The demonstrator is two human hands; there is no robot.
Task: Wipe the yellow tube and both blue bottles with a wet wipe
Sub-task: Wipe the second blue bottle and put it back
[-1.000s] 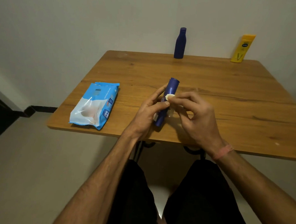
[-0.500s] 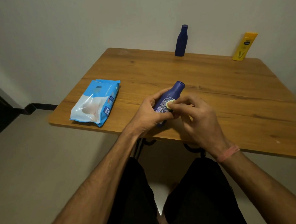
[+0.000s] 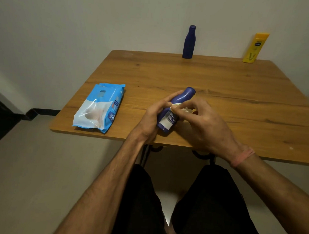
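Note:
My left hand (image 3: 153, 116) grips a blue bottle (image 3: 176, 107) tilted over the near part of the wooden table (image 3: 221, 87), its cap pointing away and its white label facing me. My right hand (image 3: 206, 124) pinches a small crumpled wet wipe (image 3: 181, 107) against the bottle's middle. A second blue bottle (image 3: 189, 42) stands upright at the table's far edge by the wall. The yellow tube (image 3: 255, 47) stands cap down at the far right, leaning on the wall.
A blue and white pack of wet wipes (image 3: 99, 108) lies flat near the table's front left corner. My legs in dark trousers are under the near edge. The wall runs right behind the table.
The bottle has turned in my left hand so its white label now faces me. My right hand has slid the wipe along the bottle's body.

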